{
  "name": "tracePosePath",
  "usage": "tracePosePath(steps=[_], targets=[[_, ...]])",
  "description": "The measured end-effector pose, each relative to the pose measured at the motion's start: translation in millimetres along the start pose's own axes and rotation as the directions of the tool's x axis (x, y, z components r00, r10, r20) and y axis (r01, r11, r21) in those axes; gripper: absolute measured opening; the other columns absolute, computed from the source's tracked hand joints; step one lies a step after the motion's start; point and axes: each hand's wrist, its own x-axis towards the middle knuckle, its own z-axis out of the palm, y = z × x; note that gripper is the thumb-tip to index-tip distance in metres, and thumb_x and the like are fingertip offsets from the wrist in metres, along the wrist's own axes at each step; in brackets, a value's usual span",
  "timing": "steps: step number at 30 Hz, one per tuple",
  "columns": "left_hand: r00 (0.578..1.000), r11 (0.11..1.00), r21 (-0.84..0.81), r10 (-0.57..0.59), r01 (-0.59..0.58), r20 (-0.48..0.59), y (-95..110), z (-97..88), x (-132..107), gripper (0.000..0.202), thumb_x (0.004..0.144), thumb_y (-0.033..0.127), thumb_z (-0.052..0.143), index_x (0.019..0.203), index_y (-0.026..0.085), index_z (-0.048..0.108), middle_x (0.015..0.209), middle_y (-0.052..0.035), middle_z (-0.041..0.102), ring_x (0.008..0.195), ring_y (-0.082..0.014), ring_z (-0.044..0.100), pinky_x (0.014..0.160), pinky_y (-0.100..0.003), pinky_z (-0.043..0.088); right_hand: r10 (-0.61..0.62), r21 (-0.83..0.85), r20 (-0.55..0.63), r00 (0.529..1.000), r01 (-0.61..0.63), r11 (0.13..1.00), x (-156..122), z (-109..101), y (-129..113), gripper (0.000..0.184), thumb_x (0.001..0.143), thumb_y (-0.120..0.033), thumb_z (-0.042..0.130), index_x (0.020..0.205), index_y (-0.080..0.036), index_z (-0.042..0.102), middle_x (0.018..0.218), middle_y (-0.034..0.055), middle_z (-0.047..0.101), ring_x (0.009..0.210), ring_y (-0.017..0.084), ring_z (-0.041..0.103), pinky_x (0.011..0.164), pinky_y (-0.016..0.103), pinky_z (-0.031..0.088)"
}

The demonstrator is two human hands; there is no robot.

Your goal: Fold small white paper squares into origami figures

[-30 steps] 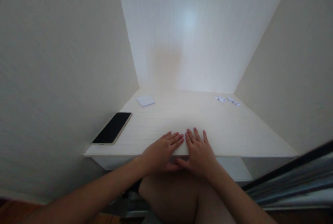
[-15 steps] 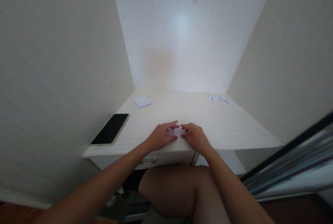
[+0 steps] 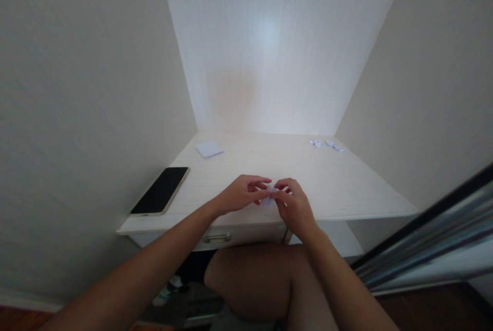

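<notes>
Both my hands meet over the front middle of the white desk (image 3: 346, 187). A small white piece of paper (image 3: 270, 193) is pinched between them, lifted a little off the desktop and mostly hidden by my fingers. My left hand (image 3: 241, 195) grips its left side with thumb and fingertips. My right hand (image 3: 295, 207) grips its right side, fingers curled.
A black phone (image 3: 159, 190) lies face up at the desk's left front. A small white paper pad (image 3: 209, 149) sits at the back left. Several small folded white paper bits (image 3: 325, 144) lie at the back right. Walls close in on three sides. A drawer handle (image 3: 216, 238) shows below the edge.
My hands went from lying flat at the desk's front edge to reaching forward, picking up the small paper and pinching it between them. The view tilted slightly down.
</notes>
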Motion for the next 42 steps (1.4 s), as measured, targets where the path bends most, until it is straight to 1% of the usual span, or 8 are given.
tracePosePath(steps=[3, 7, 11, 14, 20, 26, 33, 42], targets=[[1.000, 1.000, -0.028, -0.007, 0.006, -0.012, 10.6, 5.7, -3.4, 0.062, 0.082, 0.041, 0.077, 0.132, 0.009, 0.064, 0.102, -0.0157, 0.078, 0.079, -0.0213, 0.073, 0.071, -0.035, 0.061, 0.006, -0.008, -0.053, 0.999, -0.006, 1.000, -0.9, -1.7, -4.3, 0.026, 0.094, -0.013, 0.054, 0.089, -0.022, 0.077, 0.097, 0.0101, 0.060, 0.089, 0.021, 0.057, 0.074, 0.034, 0.050], [0.999, 1.000, -0.023, -0.007, 0.006, -0.054, 21.7, 11.3, -10.7, 0.068, 0.069, 0.031, 0.087, 0.132, 0.014, 0.066, 0.108, -0.0128, 0.077, 0.091, -0.0244, 0.073, 0.077, -0.035, 0.061, 0.014, 0.036, -0.044, 0.999, -0.013, 0.999, 0.2, -3.8, -11.5, 0.023, 0.089, -0.012, 0.057, 0.091, -0.023, 0.077, 0.094, 0.0087, 0.062, 0.085, 0.021, 0.059, 0.075, 0.035, 0.051], [0.997, 0.996, -0.091, -0.033, 0.027, -0.075, 24.7, 13.0, -14.5, 0.051, 0.074, 0.021, 0.079, 0.124, 0.016, 0.072, 0.100, -0.0081, 0.078, 0.081, -0.0197, 0.072, 0.079, -0.037, 0.062, 0.053, 0.147, -0.045, 0.998, -0.046, 0.988, 2.0, -8.7, -21.2, 0.024, 0.084, -0.012, 0.058, 0.096, -0.024, 0.075, 0.104, 0.0090, 0.071, 0.098, 0.023, 0.066, 0.090, 0.039, 0.053], [0.996, 0.977, -0.204, -0.074, 0.062, -0.056, 26.5, 10.8, -18.3, 0.044, 0.078, 0.019, 0.072, 0.122, 0.016, 0.072, 0.096, -0.0055, 0.077, 0.082, -0.0185, 0.072, 0.082, -0.041, 0.064, 0.119, 0.256, -0.069, 0.990, -0.098, 0.962, 2.2, -13.0, -25.3, 0.019, 0.086, -0.017, 0.059, 0.097, -0.023, 0.074, 0.104, 0.0092, 0.073, 0.100, 0.024, 0.068, 0.092, 0.040, 0.054], [0.992, 0.924, -0.367, -0.126, 0.109, -0.023, 29.7, 5.4, -28.6, 0.048, 0.080, 0.024, 0.076, 0.127, 0.016, 0.066, 0.106, -0.0067, 0.076, 0.090, -0.0200, 0.074, 0.089, -0.050, 0.065, 0.349, 0.483, -0.089, 0.933, -0.266, 0.834, 1.2, -4.0, -19.8, 0.013, 0.088, -0.033, 0.067, 0.090, -0.020, 0.070, 0.086, 0.0058, 0.073, 0.076, 0.018, 0.069, 0.071, 0.032, 0.058], [0.984, 0.903, -0.420, -0.145, 0.090, -0.101, 24.2, 7.1, -27.7, 0.043, 0.077, 0.020, 0.080, 0.118, 0.014, 0.068, 0.102, -0.0064, 0.076, 0.089, -0.0196, 0.074, 0.085, -0.045, 0.067, 0.482, 0.605, -0.030, 0.876, -0.368, 0.706, 2.0, 3.6, -15.5, 0.023, 0.082, -0.040, 0.074, 0.091, -0.020, 0.068, 0.070, 0.0002, 0.068, 0.061, 0.015, 0.063, 0.059, 0.028, 0.053], [0.946, 0.903, -0.425, -0.182, 0.054, -0.267, 16.0, 17.5, -24.9, 0.031, 0.075, 0.020, 0.080, 0.102, 0.012, 0.069, 0.099, -0.0076, 0.075, 0.084, -0.0195, 0.074, 0.070, -0.035, 0.068, 0.531, 0.584, 0.024, 0.847, -0.443, 0.680, 3.1, 5.0, -17.5, 0.025, 0.080, -0.039, 0.074, 0.096, -0.020, 0.070, 0.067, -0.0011, 0.067, 0.057, 0.015, 0.061, 0.054, 0.026, 0.048], [0.915, 0.941, -0.332, -0.188, 0.064, -0.356, 4.7, 29.9, -22.4, 0.032, 0.076, 0.030, 0.082, 0.099, 0.013, 0.067, 0.091, -0.0069, 0.074, 0.082, -0.0203, 0.073, 0.073, -0.042, 0.068, 0.497, 0.396, 0.027, 0.867, -0.466, 0.792, 3.3, 5.4, -17.8, 0.025, 0.082, -0.035, 0.072, 0.102, -0.019, 0.072, 0.072, -0.0001, 0.069, 0.057, 0.015, 0.059, 0.055, 0.027, 0.050]])
